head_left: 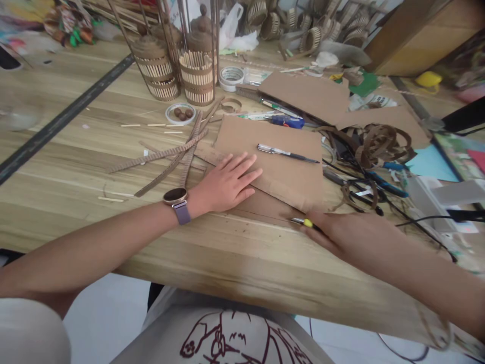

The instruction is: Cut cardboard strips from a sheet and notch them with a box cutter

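Observation:
My left hand (231, 184) lies flat with its fingers spread, pressing on a cardboard sheet (288, 177) and on a narrower cardboard piece (261, 205) by its lower edge. Wrapped round a yellow and black cutter (307, 223), my right hand (329, 230) is at the right end of the narrower piece. The cutter's metal tip points left, over that piece. A black pen (288, 153) rests on the sheet above my left hand. Several corrugated cardboard strips (159, 151) lie crossed to the left of the sheet.
Slatted lantern-like models (197, 78) stand at the back, near a tape roll (232, 77) and a lid with brown balls (181, 114). More cardboard (306, 93), coiled strips (382, 144), scissors (359, 194) and cables lie at the right. A large box (420, 38) stands at the back right.

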A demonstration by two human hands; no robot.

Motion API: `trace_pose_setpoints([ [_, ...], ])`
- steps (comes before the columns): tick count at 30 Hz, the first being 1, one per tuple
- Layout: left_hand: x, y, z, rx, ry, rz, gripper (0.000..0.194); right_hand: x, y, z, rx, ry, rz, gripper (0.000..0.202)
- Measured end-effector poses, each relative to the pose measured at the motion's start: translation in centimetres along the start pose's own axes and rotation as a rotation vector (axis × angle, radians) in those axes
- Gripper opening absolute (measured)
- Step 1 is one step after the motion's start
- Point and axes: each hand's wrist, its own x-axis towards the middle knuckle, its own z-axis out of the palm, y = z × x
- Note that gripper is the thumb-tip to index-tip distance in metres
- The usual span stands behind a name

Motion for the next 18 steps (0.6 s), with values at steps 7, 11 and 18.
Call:
trace_pose_setpoints([
  [7,-0.3,0.2,-0.1,-0.013,0.067,0.023,0.050,3.5,-4.3,-1.9,-0.066,0.036,-0.055,0.033],
  [11,-0.2,0.3,-0.1,-0.007,0.079,0.020,0.050,3.5,-4.4,-2.2,-0.124,0.013,-0.068,0.033],
  [18,-0.2,0.0,0.1,-0.006,0.059,0.044,0.054,3.5,-4.2,-1.5,-0.176,0.074,-0.090,0.024],
])
